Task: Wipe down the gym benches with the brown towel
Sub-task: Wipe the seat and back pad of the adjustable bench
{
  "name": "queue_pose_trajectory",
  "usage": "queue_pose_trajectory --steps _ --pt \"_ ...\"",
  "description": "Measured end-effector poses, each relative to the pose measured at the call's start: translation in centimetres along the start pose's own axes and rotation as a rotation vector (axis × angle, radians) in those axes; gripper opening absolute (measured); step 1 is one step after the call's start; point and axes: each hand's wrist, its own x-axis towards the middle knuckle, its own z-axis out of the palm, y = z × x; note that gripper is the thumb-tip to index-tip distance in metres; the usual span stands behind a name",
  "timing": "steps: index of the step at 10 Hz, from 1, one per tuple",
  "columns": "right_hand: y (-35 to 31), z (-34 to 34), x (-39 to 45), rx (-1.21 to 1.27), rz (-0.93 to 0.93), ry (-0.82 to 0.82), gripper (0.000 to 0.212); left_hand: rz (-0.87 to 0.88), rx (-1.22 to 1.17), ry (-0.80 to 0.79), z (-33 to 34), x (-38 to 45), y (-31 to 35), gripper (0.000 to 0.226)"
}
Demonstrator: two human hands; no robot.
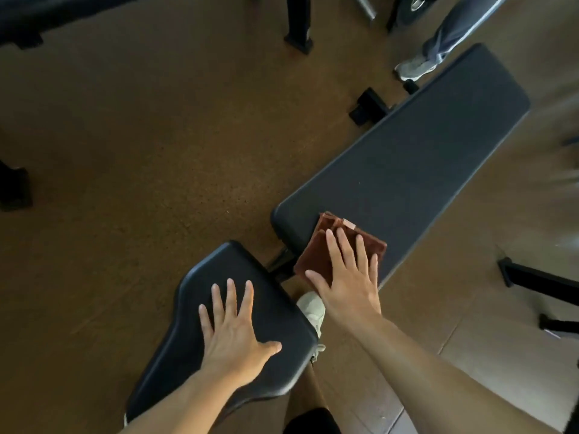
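My right hand (347,283) lies flat, fingers spread, on the folded towel (316,255), gripping nothing. The towel sits at the near end of the long pad (407,164), at 5 o'clock. My left hand (235,333) rests spread on the seat pad (275,314), at 7 o'clock.

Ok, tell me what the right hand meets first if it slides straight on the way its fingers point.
Nothing: the right hand and brown towel have only bare backrest pad ahead.
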Motion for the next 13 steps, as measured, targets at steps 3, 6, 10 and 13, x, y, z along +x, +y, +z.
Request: queue_pose_trajectory --steps 3,6,10,13 --pt "0.2 -2.2 10.1 -0.134 -0.51 0.098 0.076 -0.285 0.051 -0.305 1.3 4.5 4.3 0.158" --pt "3.9 -2.8 10.5 -0.173 -0.752 0.095 0.07 -0.361 -0.019 -0.419 0.4 4.4 4.9 0.159" --pt "2.9 -4.2 12.0 -0.296 -0.833 -0.077 0.081 -0.148 0.096 -0.041 5.1 5.4 2.5 0.172" --pt "-2.7 -4.1 15.5 -0.329 -0.826 0.038 0.076 -0.388 0.054 -0.174 2.6 5.0 4.7 0.169"
